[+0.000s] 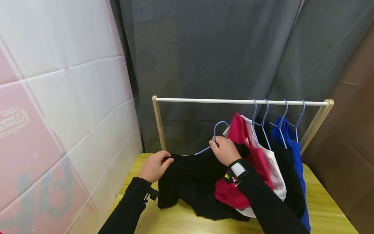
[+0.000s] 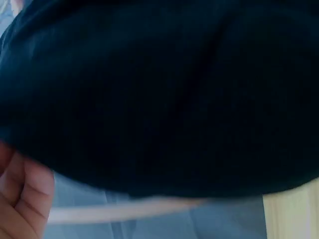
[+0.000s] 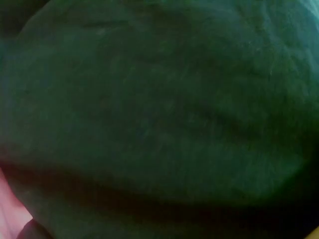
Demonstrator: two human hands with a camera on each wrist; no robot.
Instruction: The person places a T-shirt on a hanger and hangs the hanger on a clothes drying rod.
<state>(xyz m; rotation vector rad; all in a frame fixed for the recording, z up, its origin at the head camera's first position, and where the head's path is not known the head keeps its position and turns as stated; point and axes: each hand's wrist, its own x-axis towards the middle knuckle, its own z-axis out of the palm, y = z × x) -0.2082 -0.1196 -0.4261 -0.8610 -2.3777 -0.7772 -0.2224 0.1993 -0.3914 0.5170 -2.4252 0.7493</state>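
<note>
In the head view, a black top (image 1: 193, 185) spreads over a pale blue clothes hanger (image 1: 203, 150), its lower part near the tabletop. My left hand (image 1: 154, 165) pinches the top's upper left edge between thumb and fingers. At the base of the hook, my right hand (image 1: 225, 150) grips the hanger, its wrist passing in front of a red garment (image 1: 243, 133). Black cloth (image 2: 159, 99) fills most of the left wrist view, with my left fingers at its lower left edge. Dark cloth (image 3: 159, 109) covers nearly all of the right wrist view, hiding my right fingers.
A rack with a white rail (image 1: 198, 100) and wooden posts stands on the yellow wood-grain table (image 1: 324, 201). Red, white, black and blue garments (image 1: 296, 156) hang at its right part on pale blue hangers. Grey curtain (image 1: 210, 48) lies behind; printed white cloth (image 1: 81, 91) borders the left.
</note>
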